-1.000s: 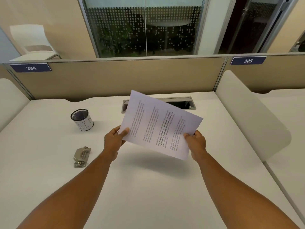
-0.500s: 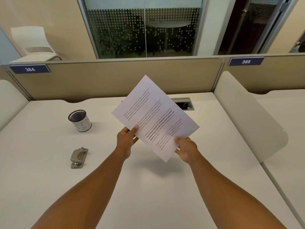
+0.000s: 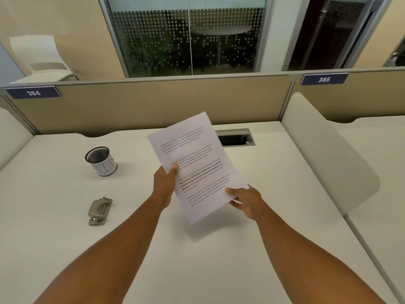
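Left hand (image 3: 163,185) and right hand (image 3: 245,200) pinch the sheet (image 3: 197,163) mid-frame, orienting it, I'd say. Next: feed an edge into the hole punch (image 3: 99,210), lower left.

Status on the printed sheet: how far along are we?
Done: the printed sheet is up off the desk. In hand: the left hand pinches its left edge, the right hand its lower corner; the sheet is unfolded, with no holes visible. Left: probably everything after pickup; the hole punch and the mesh cup sit apart from both hands, off to the left.
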The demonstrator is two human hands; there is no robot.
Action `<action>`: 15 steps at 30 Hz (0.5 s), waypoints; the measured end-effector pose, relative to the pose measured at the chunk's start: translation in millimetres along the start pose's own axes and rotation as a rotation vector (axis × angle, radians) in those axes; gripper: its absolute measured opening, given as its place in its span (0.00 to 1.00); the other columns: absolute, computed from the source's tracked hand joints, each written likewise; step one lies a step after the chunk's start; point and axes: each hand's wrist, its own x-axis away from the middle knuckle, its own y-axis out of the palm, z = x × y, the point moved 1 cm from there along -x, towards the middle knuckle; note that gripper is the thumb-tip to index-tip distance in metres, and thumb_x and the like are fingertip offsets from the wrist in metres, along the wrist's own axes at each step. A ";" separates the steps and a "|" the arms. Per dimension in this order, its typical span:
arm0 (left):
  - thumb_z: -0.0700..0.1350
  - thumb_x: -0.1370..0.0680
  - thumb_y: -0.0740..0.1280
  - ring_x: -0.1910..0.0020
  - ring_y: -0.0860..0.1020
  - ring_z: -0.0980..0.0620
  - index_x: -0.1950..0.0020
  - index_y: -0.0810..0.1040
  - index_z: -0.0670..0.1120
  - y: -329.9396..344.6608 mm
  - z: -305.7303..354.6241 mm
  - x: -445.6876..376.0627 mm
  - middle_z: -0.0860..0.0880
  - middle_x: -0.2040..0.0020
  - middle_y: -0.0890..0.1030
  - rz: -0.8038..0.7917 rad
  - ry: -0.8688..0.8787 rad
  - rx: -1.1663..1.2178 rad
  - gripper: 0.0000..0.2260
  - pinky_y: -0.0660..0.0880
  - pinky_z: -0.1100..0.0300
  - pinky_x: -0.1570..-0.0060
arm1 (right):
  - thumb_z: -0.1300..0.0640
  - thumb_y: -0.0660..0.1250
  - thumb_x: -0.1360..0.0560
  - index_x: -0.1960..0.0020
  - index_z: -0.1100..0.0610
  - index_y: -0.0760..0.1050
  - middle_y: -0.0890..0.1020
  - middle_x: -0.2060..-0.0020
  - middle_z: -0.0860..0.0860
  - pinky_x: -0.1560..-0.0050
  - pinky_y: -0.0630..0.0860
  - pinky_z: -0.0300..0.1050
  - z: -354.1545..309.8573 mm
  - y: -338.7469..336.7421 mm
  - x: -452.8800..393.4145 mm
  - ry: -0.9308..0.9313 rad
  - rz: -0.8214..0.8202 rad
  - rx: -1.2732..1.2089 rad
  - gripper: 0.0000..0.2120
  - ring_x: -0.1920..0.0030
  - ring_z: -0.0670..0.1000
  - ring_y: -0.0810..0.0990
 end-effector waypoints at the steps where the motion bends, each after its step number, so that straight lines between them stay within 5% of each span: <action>1: 0.46 0.18 0.64 0.50 0.84 0.48 0.37 0.77 0.48 -1.4 -0.1 -1.6 0.48 0.45 0.85 0.003 -0.008 -0.013 0.11 0.82 0.52 0.55 | 0.66 0.75 0.32 0.47 0.57 0.78 0.85 0.52 0.54 0.60 0.79 0.46 -2.6 -1.6 -0.7 -0.018 0.001 0.019 0.15 0.55 0.52 0.83; 6: 0.46 0.18 0.64 0.53 0.85 0.51 0.39 0.79 0.48 -5.2 -1.2 -6.3 0.49 0.47 0.85 -0.028 -0.026 -0.071 0.09 0.81 0.58 0.62 | 0.62 0.76 0.32 0.50 0.56 0.78 0.84 0.53 0.54 0.56 0.78 0.45 -12.0 -6.6 -1.5 -0.064 -0.009 0.189 0.13 0.56 0.53 0.82; 11: 0.45 0.18 0.65 0.51 0.84 0.48 0.39 0.79 0.47 -4.3 -7.0 -8.6 0.48 0.46 0.85 -0.077 -0.059 -0.086 0.09 0.80 0.56 0.59 | 0.58 0.78 0.33 0.48 0.59 0.80 0.85 0.51 0.54 0.47 0.81 0.52 -16.8 -5.9 -3.4 -0.091 -0.042 0.323 0.15 0.51 0.57 0.84; 15: 0.46 0.18 0.65 0.52 0.85 0.48 0.39 0.79 0.47 -1.9 -9.6 -9.0 0.48 0.47 0.86 -0.129 -0.082 -0.118 0.10 0.81 0.57 0.61 | 0.54 0.78 0.32 0.49 0.55 0.80 0.86 0.52 0.51 0.58 0.80 0.46 -18.9 -4.1 -6.2 -0.089 -0.050 0.418 0.13 0.54 0.53 0.85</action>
